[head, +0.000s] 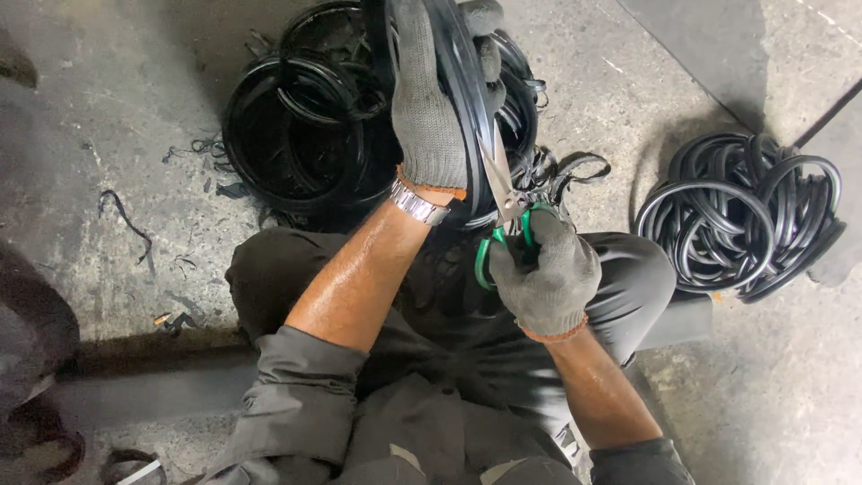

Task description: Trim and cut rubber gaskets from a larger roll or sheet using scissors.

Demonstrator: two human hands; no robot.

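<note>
Concrete floor (135,135) below: left hand (431,99) clamps a black rubber ring (467,90); right hand (543,269) grips green-handled scissors (503,207) against it.

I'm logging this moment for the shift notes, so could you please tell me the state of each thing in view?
Black rubber ring: held upright, gripped by the left hand.
Green-handled scissors: in the right hand, blades at the ring's edge.
Ring pile ahead: heaped on the floor.
Ring pile at right: heaped, tangled.
Rubber scraps: scattered on the concrete.
</note>
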